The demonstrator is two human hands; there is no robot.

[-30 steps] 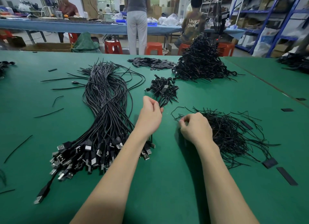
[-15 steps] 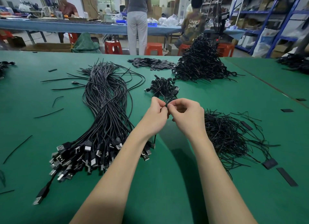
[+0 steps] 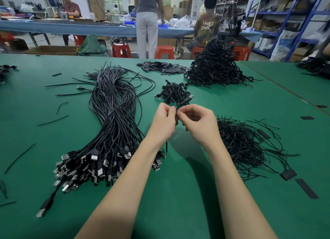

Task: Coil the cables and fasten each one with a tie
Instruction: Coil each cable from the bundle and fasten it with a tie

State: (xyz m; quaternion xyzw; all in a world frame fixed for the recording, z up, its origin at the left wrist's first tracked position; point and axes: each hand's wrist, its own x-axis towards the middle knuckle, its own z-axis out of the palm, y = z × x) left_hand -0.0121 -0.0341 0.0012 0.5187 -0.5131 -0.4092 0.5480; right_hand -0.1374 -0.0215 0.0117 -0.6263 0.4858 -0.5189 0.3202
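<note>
Left hand (image 3: 163, 122) and right hand (image 3: 198, 123) pinch one coiled cable (image 3: 184, 103) above the green table (image 3: 178, 194), between the loose cable bundle (image 3: 114, 117) and tie pile (image 3: 246, 146); bare table lies nearest the person.

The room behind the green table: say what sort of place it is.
Probably a small factory or assembly workshop. A large bundle of USB cables lies on the green table, coiled cables are heaped in a pile, and blue storage racks line the wall.

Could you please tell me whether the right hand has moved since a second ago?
Yes. The right hand left the loose heap of thin black wire ties and moved left and away to meet the left hand.
</note>
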